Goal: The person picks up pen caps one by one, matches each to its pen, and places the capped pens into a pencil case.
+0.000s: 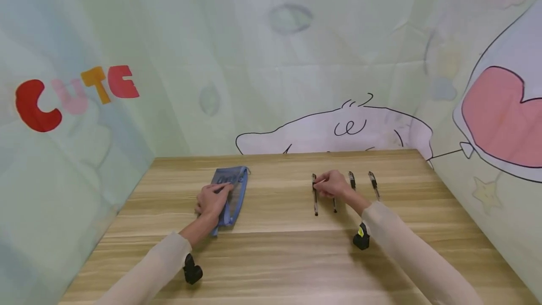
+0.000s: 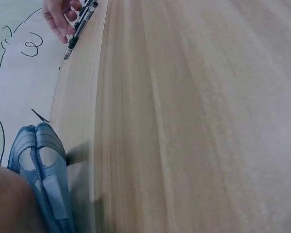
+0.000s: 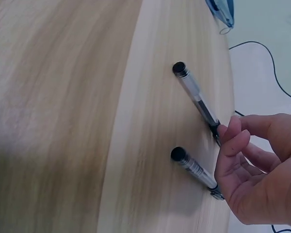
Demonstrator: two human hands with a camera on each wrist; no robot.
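Note:
My left hand point(image 1: 211, 200) grips a blue see-through zip pouch point(image 1: 240, 196) on the left of the table; in the left wrist view the pouch point(image 2: 58, 189) shows its zipped edge. Farther right, my right hand point(image 1: 333, 185) pinches the leftmost black-and-clear pen point(image 1: 315, 205) near its upper end between thumb and fingertips. The right wrist view has this pen point(image 3: 196, 94) slanting from the fingertips, its black end toward the camera. A second pen point(image 1: 335, 205) lies partly under the right hand. Two more pens lie right of it, a third point(image 1: 352, 180) and a fourth point(image 1: 373, 181).
The wood-grain table point(image 1: 271, 258) ends at a back edge against a printed cloth backdrop point(image 1: 203, 60). Cloth also hangs along both sides. Each sleeved wrist carries a small black camera, the left one point(image 1: 192, 269) and the right one point(image 1: 361, 237).

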